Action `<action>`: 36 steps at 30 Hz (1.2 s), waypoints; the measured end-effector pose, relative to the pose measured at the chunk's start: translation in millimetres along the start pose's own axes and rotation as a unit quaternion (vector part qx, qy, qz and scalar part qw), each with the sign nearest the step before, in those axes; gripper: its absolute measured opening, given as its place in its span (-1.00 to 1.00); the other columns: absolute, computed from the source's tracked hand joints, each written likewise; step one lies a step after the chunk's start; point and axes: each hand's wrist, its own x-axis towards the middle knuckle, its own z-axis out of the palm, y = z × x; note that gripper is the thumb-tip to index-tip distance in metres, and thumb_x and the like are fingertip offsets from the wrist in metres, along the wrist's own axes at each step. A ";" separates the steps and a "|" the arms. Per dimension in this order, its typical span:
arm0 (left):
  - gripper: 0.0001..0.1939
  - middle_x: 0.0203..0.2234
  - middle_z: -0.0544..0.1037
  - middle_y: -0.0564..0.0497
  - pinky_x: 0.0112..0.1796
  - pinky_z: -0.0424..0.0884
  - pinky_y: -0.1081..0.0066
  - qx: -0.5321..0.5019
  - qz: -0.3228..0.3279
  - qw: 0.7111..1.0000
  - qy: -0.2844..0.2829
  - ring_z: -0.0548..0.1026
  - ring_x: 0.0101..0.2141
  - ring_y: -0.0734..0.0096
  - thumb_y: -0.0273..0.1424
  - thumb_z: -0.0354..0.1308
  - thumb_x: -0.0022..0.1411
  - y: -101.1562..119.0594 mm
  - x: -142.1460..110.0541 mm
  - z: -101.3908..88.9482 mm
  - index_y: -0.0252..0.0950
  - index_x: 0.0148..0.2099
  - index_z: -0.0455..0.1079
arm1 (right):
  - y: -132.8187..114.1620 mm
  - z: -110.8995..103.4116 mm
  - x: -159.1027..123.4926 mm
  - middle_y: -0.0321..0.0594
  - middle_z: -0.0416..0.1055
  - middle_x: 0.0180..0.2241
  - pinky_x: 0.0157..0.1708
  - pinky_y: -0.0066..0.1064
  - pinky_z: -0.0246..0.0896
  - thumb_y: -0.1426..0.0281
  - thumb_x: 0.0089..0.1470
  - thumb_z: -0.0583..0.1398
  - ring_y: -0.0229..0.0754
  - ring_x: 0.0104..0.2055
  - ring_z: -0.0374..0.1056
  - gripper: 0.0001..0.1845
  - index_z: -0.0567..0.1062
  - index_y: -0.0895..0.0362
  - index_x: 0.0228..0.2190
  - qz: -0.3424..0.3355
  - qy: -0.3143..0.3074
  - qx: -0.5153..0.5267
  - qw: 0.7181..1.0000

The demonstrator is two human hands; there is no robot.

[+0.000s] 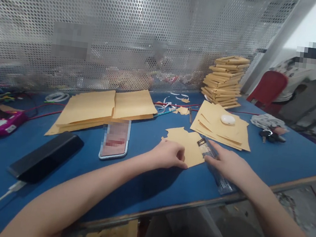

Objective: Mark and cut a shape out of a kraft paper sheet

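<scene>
A piece of brown kraft paper [193, 146] with a torn left edge lies on the blue table in front of me. My left hand [169, 154] is closed, its fingertips pinching the paper's near edge. A slim pack in clear plastic, with a dark printed label [205, 145], reaches from the paper's right side toward the table's front edge. My right hand [227, 161] grips this pack from the right, thumb and fingers on either side. What is inside the pack cannot be made out.
Flat kraft envelopes [90, 106] lie at the left back. More envelopes [217, 129], under a white earbud case [227, 119], are at right. A tall envelope stack [224, 80] stands behind. A phone [116, 140], black power bank [46, 156] and keys [271, 135] lie around. One person [298, 74] sits beyond.
</scene>
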 end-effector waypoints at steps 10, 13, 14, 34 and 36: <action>-0.70 -0.43 0.56 0.15 -0.16 0.14 0.36 0.005 0.003 1.000 -0.002 0.47 -0.29 0.34 -0.12 0.31 0.05 0.1 -1.5 -1.1 -0.25 -0.41 0.43 | 40.2 5.8 17.3 -0.32 0.34 -0.65 -0.55 -0.35 0.11 0.03 0.05 0.08 -0.07 -0.54 0.33 -0.27 0.26 0.16 0.16 -0.031 0.067 0.142 0.987; -0.67 -0.41 0.57 0.12 -0.18 0.14 0.34 0.014 0.002 1.000 -0.002 0.47 -0.28 0.31 -0.10 0.30 0.06 1.3 -2.3 -3.2 -0.27 -0.41 0.42 | 58.5 2.1 28.2 -0.15 0.45 -0.51 -0.45 -0.24 0.22 -0.01 0.03 0.09 0.05 -0.43 0.40 -0.15 0.20 0.28 0.19 0.003 0.126 0.094 0.988; -0.67 -0.41 0.57 0.12 -0.18 0.14 0.34 0.018 0.002 1.000 -0.003 0.47 -0.28 0.31 -0.09 0.30 0.06 1.4 -2.5 -3.9 -0.27 -0.41 0.41 | 61.3 0.8 30.5 -0.04 0.48 -0.40 -0.38 -0.18 0.25 -0.03 0.03 0.08 0.11 -0.34 0.41 -0.15 0.22 0.29 0.17 0.003 0.162 0.073 0.984; -0.52 -0.51 0.53 -0.02 -0.20 0.22 0.26 0.090 0.036 0.991 0.091 0.48 -0.36 0.19 0.08 0.11 0.10 -0.2 0.8 17.9 -0.28 -0.44 0.38 | 14.5 7.2 29.4 -0.26 0.36 -0.37 -0.23 -0.34 0.18 0.16 0.10 0.18 -0.17 -0.26 0.27 -0.72 0.38 0.10 -0.47 -0.364 -0.080 0.170 0.912; -0.55 -0.49 0.52 0.00 -0.22 0.22 0.29 0.084 0.056 0.989 0.107 0.47 -0.37 0.23 0.04 0.11 0.14 -2.3 2.1 22.2 -0.29 -0.39 0.36 | 14.5 9.2 26.4 -0.23 0.38 -0.34 -0.20 -0.33 0.19 0.17 0.13 0.16 -0.18 -0.25 0.29 -0.74 0.37 0.10 -0.45 -0.370 -0.050 0.191 0.908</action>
